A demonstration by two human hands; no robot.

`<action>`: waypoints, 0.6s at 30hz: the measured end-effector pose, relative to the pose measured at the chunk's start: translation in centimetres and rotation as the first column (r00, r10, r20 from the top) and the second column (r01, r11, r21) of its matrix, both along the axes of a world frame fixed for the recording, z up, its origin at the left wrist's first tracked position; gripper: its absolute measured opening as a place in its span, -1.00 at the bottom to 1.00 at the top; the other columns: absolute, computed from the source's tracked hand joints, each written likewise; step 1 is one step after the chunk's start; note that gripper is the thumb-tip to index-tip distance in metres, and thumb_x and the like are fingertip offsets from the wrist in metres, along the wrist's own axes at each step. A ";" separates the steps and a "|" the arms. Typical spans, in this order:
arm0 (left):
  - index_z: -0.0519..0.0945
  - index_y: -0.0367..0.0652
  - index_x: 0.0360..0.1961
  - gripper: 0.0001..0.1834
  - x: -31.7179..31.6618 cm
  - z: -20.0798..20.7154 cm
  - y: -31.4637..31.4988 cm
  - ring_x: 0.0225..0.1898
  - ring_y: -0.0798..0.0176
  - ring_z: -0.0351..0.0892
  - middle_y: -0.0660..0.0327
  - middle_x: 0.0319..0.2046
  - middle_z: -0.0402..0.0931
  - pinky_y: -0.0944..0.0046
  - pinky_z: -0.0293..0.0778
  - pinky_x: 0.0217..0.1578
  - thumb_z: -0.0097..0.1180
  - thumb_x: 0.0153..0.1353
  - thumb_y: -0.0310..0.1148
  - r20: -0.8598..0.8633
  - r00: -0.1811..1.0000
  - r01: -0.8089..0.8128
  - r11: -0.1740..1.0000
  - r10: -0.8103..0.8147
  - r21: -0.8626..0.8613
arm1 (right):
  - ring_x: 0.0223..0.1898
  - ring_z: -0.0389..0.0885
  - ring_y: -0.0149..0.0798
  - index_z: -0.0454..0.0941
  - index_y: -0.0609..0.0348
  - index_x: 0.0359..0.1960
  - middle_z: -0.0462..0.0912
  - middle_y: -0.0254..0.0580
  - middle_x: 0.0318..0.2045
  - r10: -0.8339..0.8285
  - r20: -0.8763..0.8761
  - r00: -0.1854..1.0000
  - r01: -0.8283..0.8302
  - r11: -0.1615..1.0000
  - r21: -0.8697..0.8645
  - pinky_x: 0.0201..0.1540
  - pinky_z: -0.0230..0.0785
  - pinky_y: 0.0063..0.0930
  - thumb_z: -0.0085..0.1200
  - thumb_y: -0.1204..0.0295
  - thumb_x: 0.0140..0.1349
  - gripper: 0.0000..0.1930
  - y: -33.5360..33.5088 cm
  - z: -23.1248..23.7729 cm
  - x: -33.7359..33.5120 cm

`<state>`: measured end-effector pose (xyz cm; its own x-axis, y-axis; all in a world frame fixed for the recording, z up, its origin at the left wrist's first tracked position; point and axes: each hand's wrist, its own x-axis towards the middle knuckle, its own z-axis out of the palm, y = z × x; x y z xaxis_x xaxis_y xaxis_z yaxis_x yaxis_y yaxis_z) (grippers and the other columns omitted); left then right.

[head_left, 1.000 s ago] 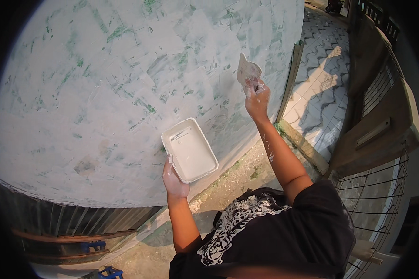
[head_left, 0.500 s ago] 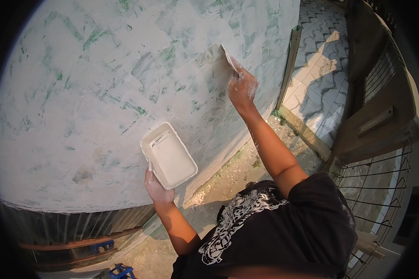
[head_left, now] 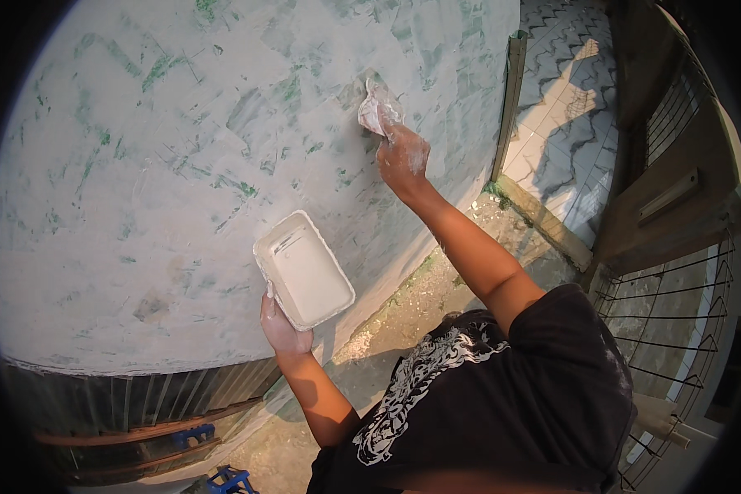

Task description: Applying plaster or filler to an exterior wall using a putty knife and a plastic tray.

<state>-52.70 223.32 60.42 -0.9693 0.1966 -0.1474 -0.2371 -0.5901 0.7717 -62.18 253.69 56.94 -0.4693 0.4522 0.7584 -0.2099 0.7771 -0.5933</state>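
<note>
My right hand (head_left: 404, 158), smeared with white, is closed round a putty knife (head_left: 377, 107) whose flat blade is coated in white filler. The blade is at the wall (head_left: 165, 239), which carries patchy white filler with green showing through. Lower down, my left hand (head_left: 284, 325) grips a white rectangular tub (head_left: 342, 301) by its near left side. The tub's rim is crusted, and pale filler lies inside with a few dark streaks at its far end. Part of the left hand's fingers is hidden beneath the tub.
A post (head_left: 510, 107) stands at the wall's right end, beside a tiled floor (head_left: 552, 140). Wire mesh (head_left: 667, 317) and a brown panel (head_left: 675, 198) line the right. Blue stools (head_left: 232, 480) and wooden rails (head_left: 132, 434) are at the lower left.
My right hand has moved left and slightly up along the wall, and the putty knife has turned so its coated face shows. The tub in my left hand has shifted slightly.
</note>
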 end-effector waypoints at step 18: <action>0.41 -0.28 0.20 -0.56 0.1 -0.9 -0.7 0.08 0.09 0.56 0.07 0.09 0.53 0.06 0.48 0.11 -0.15 0.45 -0.21 0.009 1.000 0.011 1.000 -0.011 -0.027 | -0.26 0.67 0.02 0.51 0.13 0.19 0.69 -0.04 -0.25 0.153 0.043 0.987 -0.159 0.941 0.300 -0.18 0.54 -0.13 0.01 0.59 0.01 -0.41 -5.4 -1.9 2.5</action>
<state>-52.64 222.61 59.49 -0.9657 0.2030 -0.1616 -0.2505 -0.5663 0.7852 -59.66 248.33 55.08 -0.5312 0.1239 0.8381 -0.3343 0.8783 -0.3417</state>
